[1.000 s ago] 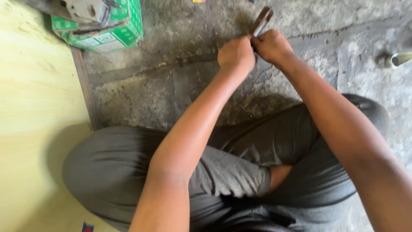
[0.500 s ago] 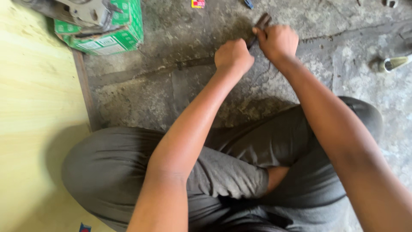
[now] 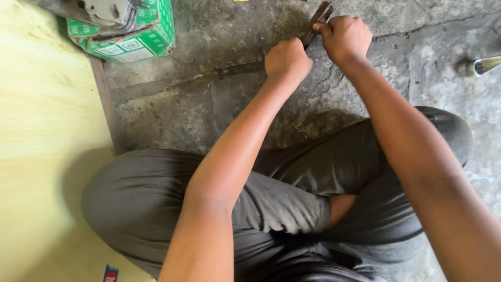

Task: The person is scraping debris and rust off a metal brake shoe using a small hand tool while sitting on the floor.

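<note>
Right hand point(image 3: 345, 37) shifted left, gripping rusty pliers point(image 3: 316, 22)

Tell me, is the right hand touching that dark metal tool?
Touching: in the head view the right hand is closed around the dark metal tool, whose end sticks out above the fingers.

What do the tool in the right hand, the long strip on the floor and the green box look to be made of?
Tool: dark, dull metal, apparently pliers. Strip: flat, grey-brown, probably rusty metal, held by the left hand. Green box: printed cardboard, folded edges. Right hand grips the tool.

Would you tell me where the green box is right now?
In the head view, the green box sits top left on the concrete floor, beside the pale board.
</note>
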